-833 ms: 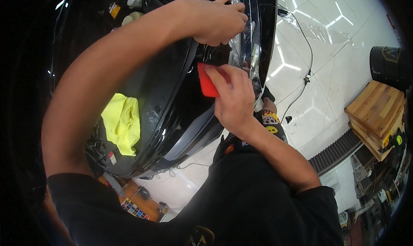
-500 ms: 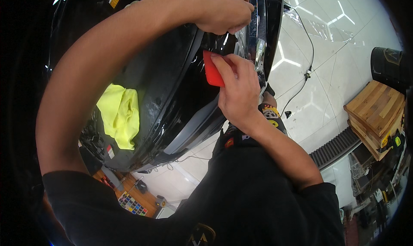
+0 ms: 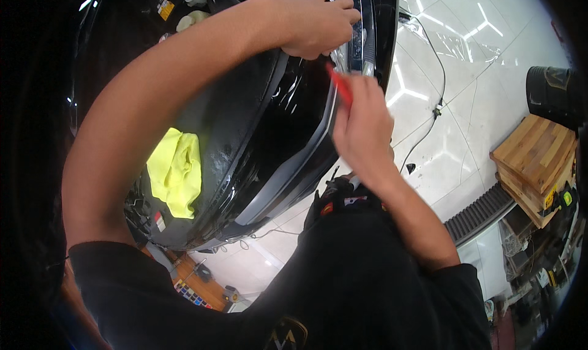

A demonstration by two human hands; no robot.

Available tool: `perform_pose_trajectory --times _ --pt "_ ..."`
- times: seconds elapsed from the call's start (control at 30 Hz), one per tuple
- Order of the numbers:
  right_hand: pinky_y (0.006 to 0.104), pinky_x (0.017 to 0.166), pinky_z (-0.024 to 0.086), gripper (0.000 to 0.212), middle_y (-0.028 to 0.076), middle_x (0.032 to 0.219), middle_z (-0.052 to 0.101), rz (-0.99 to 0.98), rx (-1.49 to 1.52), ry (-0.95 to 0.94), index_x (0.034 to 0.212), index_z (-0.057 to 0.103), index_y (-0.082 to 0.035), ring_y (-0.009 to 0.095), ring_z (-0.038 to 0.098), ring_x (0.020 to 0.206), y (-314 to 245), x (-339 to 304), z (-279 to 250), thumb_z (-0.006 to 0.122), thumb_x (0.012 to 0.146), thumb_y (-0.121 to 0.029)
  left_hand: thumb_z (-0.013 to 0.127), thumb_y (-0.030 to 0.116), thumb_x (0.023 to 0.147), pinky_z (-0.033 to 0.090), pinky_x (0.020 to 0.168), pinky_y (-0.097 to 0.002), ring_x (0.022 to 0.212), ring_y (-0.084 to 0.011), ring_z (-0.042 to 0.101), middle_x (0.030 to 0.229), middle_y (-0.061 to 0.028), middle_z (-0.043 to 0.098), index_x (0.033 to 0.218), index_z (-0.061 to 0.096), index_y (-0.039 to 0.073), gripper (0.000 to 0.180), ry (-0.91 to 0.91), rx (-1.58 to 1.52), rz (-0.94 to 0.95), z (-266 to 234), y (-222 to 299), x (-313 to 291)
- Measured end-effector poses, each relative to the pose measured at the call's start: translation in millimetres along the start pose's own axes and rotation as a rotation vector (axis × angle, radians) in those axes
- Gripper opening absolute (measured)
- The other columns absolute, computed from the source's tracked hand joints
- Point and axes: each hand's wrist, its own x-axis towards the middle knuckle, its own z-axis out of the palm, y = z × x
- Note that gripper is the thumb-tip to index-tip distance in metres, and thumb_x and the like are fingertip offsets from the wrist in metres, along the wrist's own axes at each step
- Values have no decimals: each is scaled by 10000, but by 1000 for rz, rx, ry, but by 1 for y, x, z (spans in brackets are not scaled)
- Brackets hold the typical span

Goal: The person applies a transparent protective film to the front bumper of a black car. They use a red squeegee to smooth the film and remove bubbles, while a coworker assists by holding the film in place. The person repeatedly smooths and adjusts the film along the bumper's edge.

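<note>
A glossy black car panel (image 3: 288, 129) with wet-looking streaks curves below my hands. My right hand (image 3: 365, 126), blurred by motion, grips a red squeegee card (image 3: 341, 85) near the panel's right edge. The card shows nearly edge-on, its tip just under my left hand. Reaching across the car, my left hand (image 3: 321, 24) has its fingers curled at the panel's edge; what they pinch is hidden. Beside it, crumpled clear film (image 3: 340, 59) runs along that edge.
A yellow-green cloth (image 3: 176, 175) lies on the dark surface inside the left arm's bend. At right are a cable (image 3: 440, 65) on the tiled floor, a wooden box (image 3: 536, 154) and a black bin (image 3: 550, 96). A wooden bench (image 3: 199, 279) stands lower left.
My right hand has swept right and slightly up with the squeegee card, which has turned from broadside to nearly edge-on. My left hand stays at about the same place on the edge.
</note>
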Motion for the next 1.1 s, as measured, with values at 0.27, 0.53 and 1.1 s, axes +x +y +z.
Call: perform_pose_trajectory --times 0.27,0.53,1.1 --pt "466 786 562 389 156 1117 585 -127 -135 57 1221 617 -84 360 632 1018 -8 25 18 667 838 -32 776 -21 800 366 1227 -504 1339 -295 519 1233 -103 615 906 778 58 132 79 -17 -21 4 0 2" --pt "493 819 542 374 137 1128 607 -3 -61 -19 1220 616 -69 358 639 1051 -4 36 -4 659 851 -23 745 95 861 335 1227 -563 1380 -363 499 1383 -149 584 1287 678 81 431 56 -141 -97 -34 -38 0" --pt "472 928 434 465 61 1165 659 -417 -349 112 1259 694 -169 265 650 1110 18 109 -36 708 809 -55 688 -27 888 463 1053 -423 1173 -350 615 1216 -143 656 1163 718 62 290 1158 -583 -761 -23 97 -150"
